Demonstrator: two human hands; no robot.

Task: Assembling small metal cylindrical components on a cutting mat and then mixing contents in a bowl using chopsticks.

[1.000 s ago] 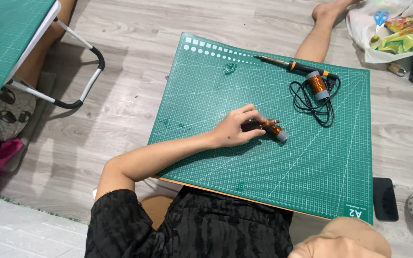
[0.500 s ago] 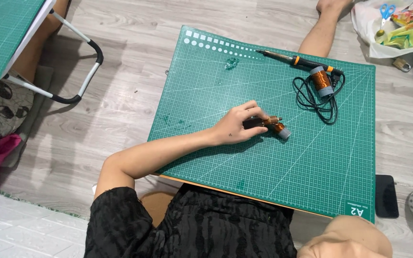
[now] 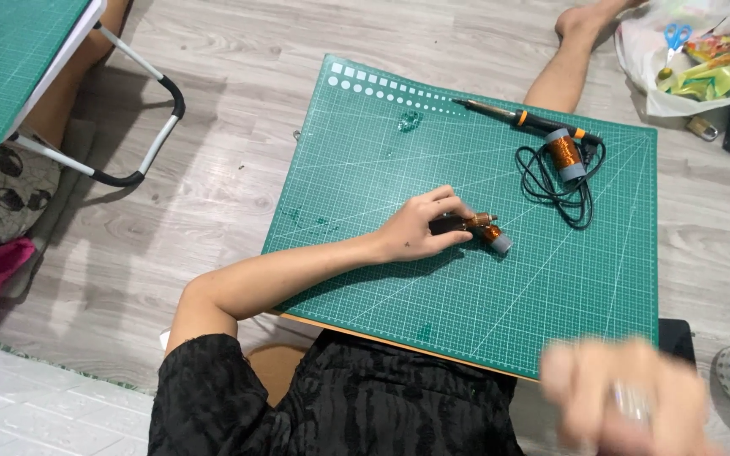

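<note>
Your left hand [image 3: 420, 230] lies on the green cutting mat [image 3: 399, 287], fingers curled around the dark end of a small copper-wound coil part [image 3: 476, 230], pinning it against the mat. The coil part's copper middle and grey cap stick out past your fingertips, toward the right. Your right hand [image 3: 627, 405] is at the bottom right of the view, close to the camera and badly blurred; something pale seems to sit between its fingers, but you cannot tell what, nor whether the hand is closed or spread.

Judging by this, you are in the holding stage: one hand steadies the coil part while the other is away from it. Any next move on the part would want the left hand's grip kept low and firm, so the round body does not roll, and the right hand brought in from the free grey end.

Farther up the mat, well apart from your left hand, a soldering iron [image 3: 521, 118] with a black and orange grip lies pointing left. Just beside its handle stands a spool of copper wire [image 3: 566, 156], with the iron's black cord [image 3: 551, 186] looped around it. Beyond the mat's far right corner, on the wood floor [image 3: 238, 160], is a plastic bag [image 3: 686, 59] with blue-handled scissors [image 3: 678, 35] and bright wrappers. At upper left, a second green mat [image 3: 10, 59] rests on a folding frame.
</note>
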